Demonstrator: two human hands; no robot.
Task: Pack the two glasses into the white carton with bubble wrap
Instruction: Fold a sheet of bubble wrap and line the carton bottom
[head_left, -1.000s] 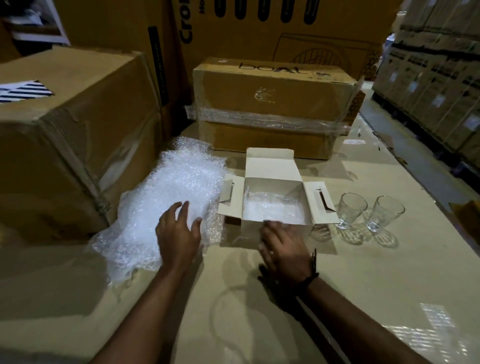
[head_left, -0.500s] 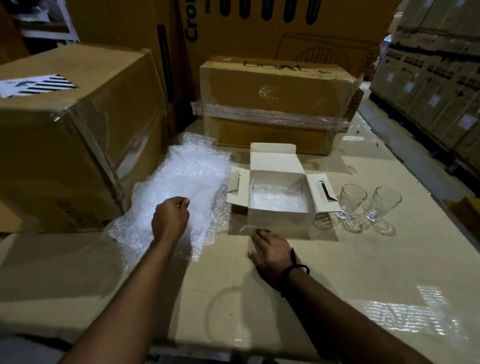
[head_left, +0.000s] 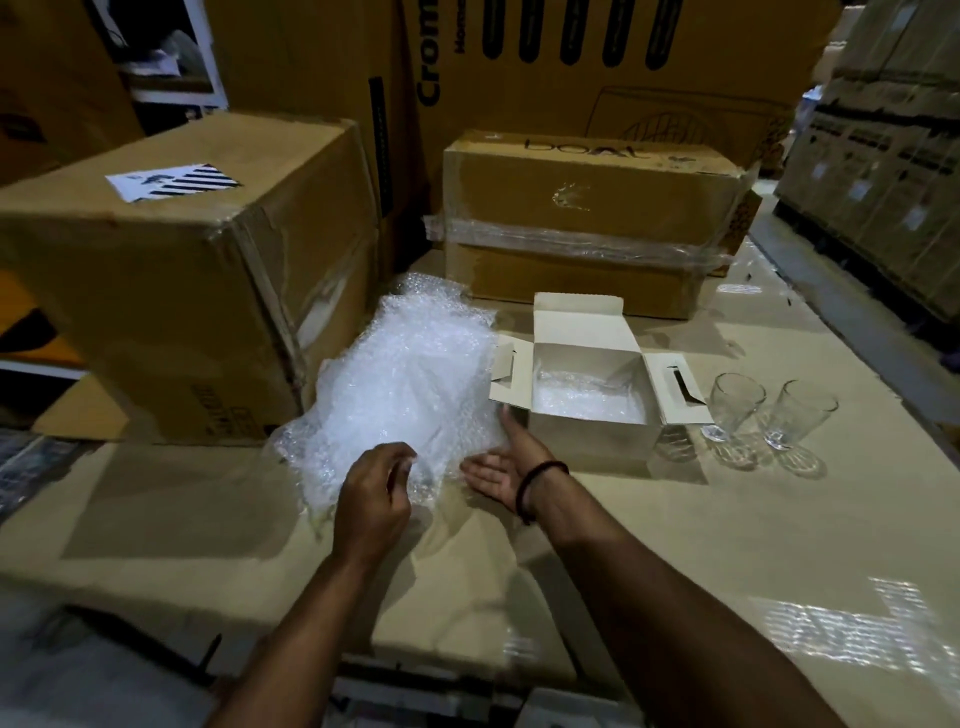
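A crumpled sheet of bubble wrap (head_left: 405, 374) lies on the cardboard surface, left of the open white carton (head_left: 592, 441). A smaller piece of bubble wrap (head_left: 587, 405) lines the carton's bottom. Two clear glasses (head_left: 735, 405) (head_left: 795, 415) stand upright side by side, right of the carton. My left hand (head_left: 374, 488) is at the sheet's near edge, fingers curled and pinching the wrap. My right hand (head_left: 498, 467) lies palm up with straight fingers at the sheet's right edge, just before the carton's left flap.
A large brown box (head_left: 182, 286) stands close on the left, against the wrap. A taped brown box (head_left: 587, 208) sits behind the carton. Stacked boxes (head_left: 883, 156) line the far right. The cardboard work surface (head_left: 675, 545) stretches to the right front.
My right hand left the surface in front of the carton, turned palm up and moved left to the wrap's edge. My left hand slid back to the sheet's near edge.
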